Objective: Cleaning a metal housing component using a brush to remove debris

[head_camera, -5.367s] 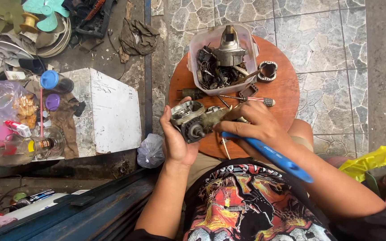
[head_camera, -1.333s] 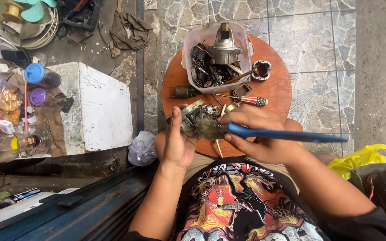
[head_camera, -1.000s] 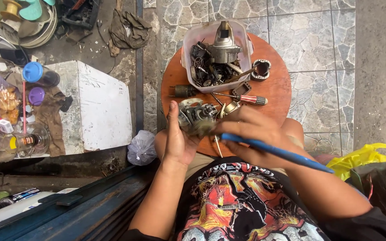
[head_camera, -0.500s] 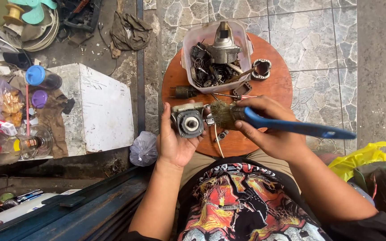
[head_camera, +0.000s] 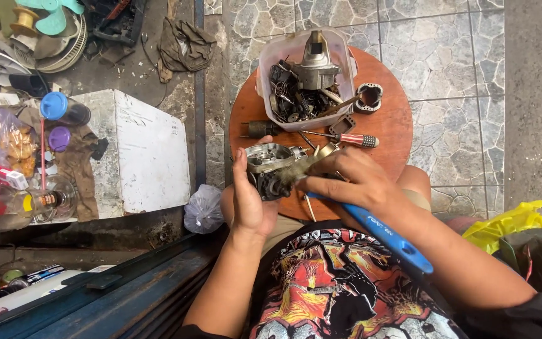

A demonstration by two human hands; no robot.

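I see left hand (head_camera: 250,199) clamped on metal carburetor body (head_camera: 270,168) over near edge of round wooden table (head_camera: 391,129), right hand (head_camera: 352,182) closed around blue-handled brush (head_camera: 377,227), bristles on body, parts tub (head_camera: 305,80) at far edge

left hand (head_camera: 250,199) gripping metal carburetor (head_camera: 270,168), right hand (head_camera: 352,181) brushing

Left hand (head_camera: 250,199) upright, palm turned inward, thumb up, fingers curled in a grip. Left forearm bare, rising from lower frame. Right hand (head_camera: 352,182) reaches across from the right, fingers bent and pinched together toward the left hand. Right forearm slants down-right, bare to a dark sleeve.
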